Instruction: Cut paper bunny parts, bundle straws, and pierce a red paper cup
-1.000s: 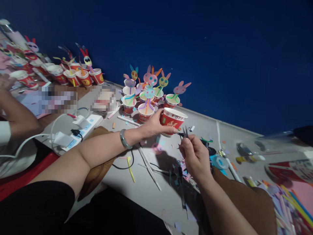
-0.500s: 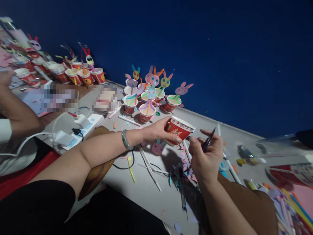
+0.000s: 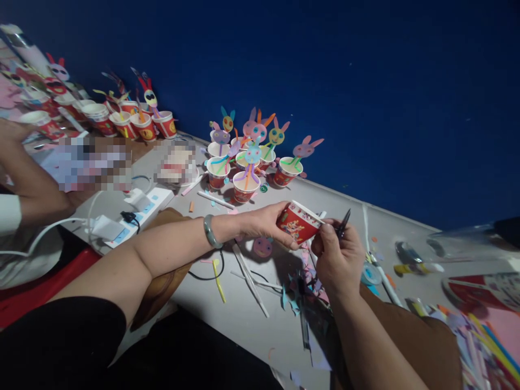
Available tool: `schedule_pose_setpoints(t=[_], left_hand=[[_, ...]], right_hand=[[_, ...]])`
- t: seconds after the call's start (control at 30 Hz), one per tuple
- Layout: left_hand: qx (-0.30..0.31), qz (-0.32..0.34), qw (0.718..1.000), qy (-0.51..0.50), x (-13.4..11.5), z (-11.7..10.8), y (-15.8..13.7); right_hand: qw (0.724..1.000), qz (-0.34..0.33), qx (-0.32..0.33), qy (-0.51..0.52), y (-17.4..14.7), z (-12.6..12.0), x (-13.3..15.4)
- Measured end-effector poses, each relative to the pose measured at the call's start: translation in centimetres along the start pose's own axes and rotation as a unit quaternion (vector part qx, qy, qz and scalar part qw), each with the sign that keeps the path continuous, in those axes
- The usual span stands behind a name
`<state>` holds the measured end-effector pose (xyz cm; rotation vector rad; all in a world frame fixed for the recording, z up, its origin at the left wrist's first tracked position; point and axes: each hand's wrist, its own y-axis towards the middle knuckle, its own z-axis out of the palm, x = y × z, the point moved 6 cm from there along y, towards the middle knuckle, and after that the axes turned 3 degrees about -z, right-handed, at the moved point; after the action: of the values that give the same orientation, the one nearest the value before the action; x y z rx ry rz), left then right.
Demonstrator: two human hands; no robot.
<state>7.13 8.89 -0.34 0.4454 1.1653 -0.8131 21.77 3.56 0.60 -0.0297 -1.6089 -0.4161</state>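
Note:
My left hand [image 3: 272, 225] is closed around a red paper cup [image 3: 298, 223] with a white patterned rim, tilted above the table. Thumb and fingertips of my right hand [image 3: 339, 246] meet the cup's right rim edge. That same hand keeps a dark pointed tool [image 3: 344, 223] tucked between its fingers, tip upward; its exact kind does not show clearly. Below the cup lies a pink rabbit face [image 3: 263, 246] of paper. Just beyond stand several red cups, among them a front cup [image 3: 246, 187], with colourful paper rabbits rising from them.
More red cups [image 3: 142, 127] line the wall at the left. A co-worker's arm [image 3: 32, 184] reaches in there, near a white power strip [image 3: 142, 214] with cables. Paper scraps [image 3: 290, 295], a yellow strip [image 3: 218, 281] and white sticks [image 3: 249, 279] litter the table. Coloured strips [image 3: 493, 341] lie at right.
My right hand has moved left and up to the cup, and its fingers now touch the rim. The cup has shifted slightly right and turned a little.

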Motion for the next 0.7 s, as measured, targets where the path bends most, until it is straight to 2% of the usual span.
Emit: schedule_pose_setpoints(t=[0.2, 0.53, 0.7], left_hand=[[0.010, -0.003, 1.000, 0.009, 0.0, 0.2, 0.1], [-0.038, 0.004, 0.999, 0.017, 0.5, -0.5, 0.3], [-0.065, 0.012, 0.998, 0.014, -0.2, -0.8, 0.1]], right_hand=[[1.000, 0.001, -0.009, 0.005, 0.1, -0.2, -0.1], [1.000, 0.020, 0.003, 0.000, 0.3, 0.0, -1.2], [0.999, 0.014, -0.028, 0.008, 0.4, -0.4, -0.8]])
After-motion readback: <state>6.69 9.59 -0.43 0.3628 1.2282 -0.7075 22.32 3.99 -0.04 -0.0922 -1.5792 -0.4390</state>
